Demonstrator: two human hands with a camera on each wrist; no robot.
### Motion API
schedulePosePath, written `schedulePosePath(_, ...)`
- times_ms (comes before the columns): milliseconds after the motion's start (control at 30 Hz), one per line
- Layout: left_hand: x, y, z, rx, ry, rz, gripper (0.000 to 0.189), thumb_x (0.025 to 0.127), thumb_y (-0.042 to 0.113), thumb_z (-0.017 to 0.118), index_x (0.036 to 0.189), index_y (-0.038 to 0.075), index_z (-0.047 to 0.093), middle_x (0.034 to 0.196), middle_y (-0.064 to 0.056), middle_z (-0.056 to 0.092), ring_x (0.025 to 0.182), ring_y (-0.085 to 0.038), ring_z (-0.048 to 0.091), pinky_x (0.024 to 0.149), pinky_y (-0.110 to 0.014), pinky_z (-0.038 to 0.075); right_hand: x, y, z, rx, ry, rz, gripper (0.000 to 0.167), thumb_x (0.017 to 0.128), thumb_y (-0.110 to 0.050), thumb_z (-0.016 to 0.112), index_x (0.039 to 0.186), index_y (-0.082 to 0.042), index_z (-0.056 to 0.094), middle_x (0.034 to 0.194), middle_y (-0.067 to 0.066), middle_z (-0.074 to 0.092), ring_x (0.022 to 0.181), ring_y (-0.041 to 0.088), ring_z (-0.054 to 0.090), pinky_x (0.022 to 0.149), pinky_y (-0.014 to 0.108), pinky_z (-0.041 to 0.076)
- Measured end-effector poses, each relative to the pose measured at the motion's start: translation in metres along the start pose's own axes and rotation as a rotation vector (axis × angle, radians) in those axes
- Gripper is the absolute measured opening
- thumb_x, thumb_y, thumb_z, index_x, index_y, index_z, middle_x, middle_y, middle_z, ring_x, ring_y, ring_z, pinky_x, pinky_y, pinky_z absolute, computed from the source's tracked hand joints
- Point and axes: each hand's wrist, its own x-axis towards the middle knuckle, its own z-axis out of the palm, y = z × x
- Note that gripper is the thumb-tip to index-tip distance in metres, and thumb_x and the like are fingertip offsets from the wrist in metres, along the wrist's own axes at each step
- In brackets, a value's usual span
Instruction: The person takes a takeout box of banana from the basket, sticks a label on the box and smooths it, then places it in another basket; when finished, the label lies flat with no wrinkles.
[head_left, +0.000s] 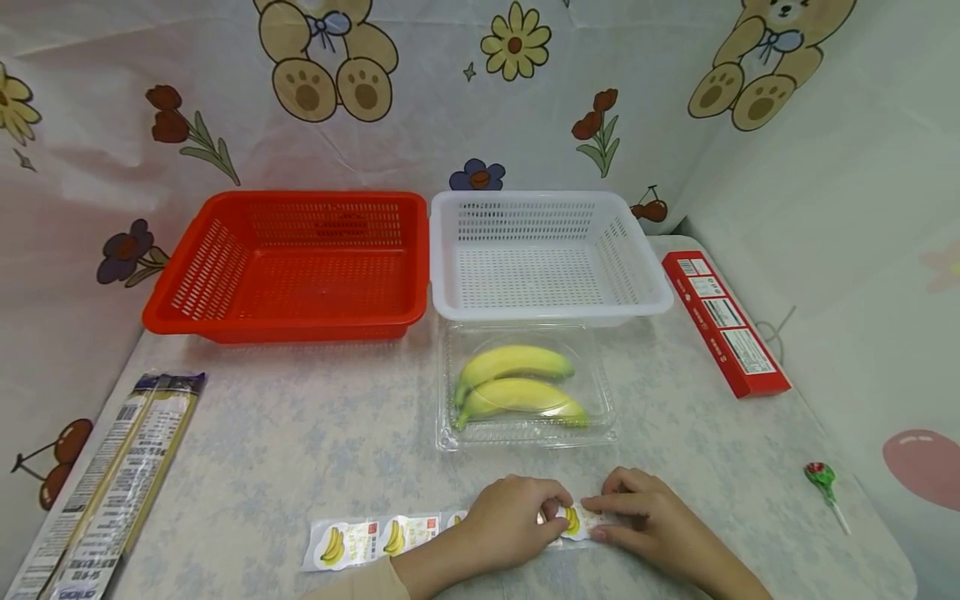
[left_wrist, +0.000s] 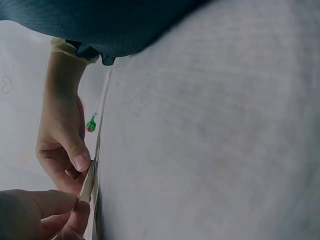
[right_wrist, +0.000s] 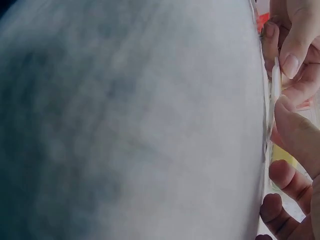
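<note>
A strip of banana stickers (head_left: 405, 537) lies along the front of the table, passing under both hands. Between my hands is one white banana sticker (head_left: 572, 522), seen nearly edge-on in the wrist views. My left hand (head_left: 516, 518) pinches its left edge between thumb and forefinger. At the opposite edge, my right hand (head_left: 654, 521) pinches it with thumb and forefinger, the other fingers loosely curled. Just beyond the hands sits a clear plastic box (head_left: 600, 429), lid down, with two yellow bananas (head_left: 517, 396) inside. The left hand covers the middle of the strip in the head view.
Behind the box stand a red basket (head_left: 300, 329) and a white basket (head_left: 551, 312), side by side. Long printed packets (head_left: 123, 475) lie along the left edge. On the right are a red box (head_left: 723, 325) and a lollipop in green wrapping (head_left: 822, 479).
</note>
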Motion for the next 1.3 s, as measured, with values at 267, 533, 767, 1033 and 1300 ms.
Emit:
schedulePosePath(267,-0.005,0.001,-0.012,0.041,0.069,0.087,0.018,0.093,0.027,0.068,0.111,0.024,0.072,0.078,0.023,0.065,0.063,0.009,0.046,0.061,-0.013,0.041,0.008,-0.011,-0.004,0.064,-0.046,0.145,0.037,0.083,-0.017,0.080,0.118,-0.022,0.068,0.107,-0.009,0.064,0.085,0.006,0.056,0.070,0.020,0.047)
schedulePosePath(533,-0.016,0.006,-0.039,0.092,0.139,0.228,0.018,0.094,0.025,0.067,0.112,0.026,0.070,0.083,0.022,0.068,0.070,0.012,0.052,0.065,-0.009,0.041,0.021,-0.020,-0.006,0.174,-0.053,0.172,0.042,0.086,-0.010,0.076,0.124,-0.016,0.061,0.099,-0.007,0.063,0.077,0.006,0.055,0.061,0.023,0.044)
schedulePosePath(767,-0.020,0.014,-0.062,0.113,0.189,0.239,0.018,0.093,0.024,0.068,0.111,0.025,0.071,0.083,0.020,0.068,0.063,0.010,0.045,0.060,-0.007,0.037,0.037,-0.031,-0.011,0.185,0.026,0.142,0.041,0.083,0.001,0.075,0.118,-0.016,0.061,0.077,-0.008,0.057,0.068,0.002,0.051,0.056,0.022,0.041)
schedulePosePath(1033,-0.013,0.014,-0.085,0.140,0.367,0.166,0.018,0.090,0.021,0.070,0.108,0.024,0.071,0.084,0.015,0.068,0.056,0.003,0.041,0.050,-0.012,0.033,0.075,-0.043,-0.012,0.124,0.148,0.126,0.037,0.084,0.006,0.073,0.112,-0.017,0.065,0.073,-0.011,0.050,0.066,0.002,0.045,0.057,0.019,0.042)
schedulePosePath(1300,0.007,0.009,-0.109,0.191,0.485,0.058,0.021,0.091,0.021,0.068,0.112,0.023,0.070,0.085,0.013,0.070,0.055,-0.003,0.046,0.047,-0.018,0.036,0.119,-0.050,-0.020,-0.194,0.228,0.021,0.028,0.084,-0.004,0.076,0.108,-0.018,0.071,0.079,-0.013,0.062,0.055,-0.004,0.032,0.050,0.009,0.031)
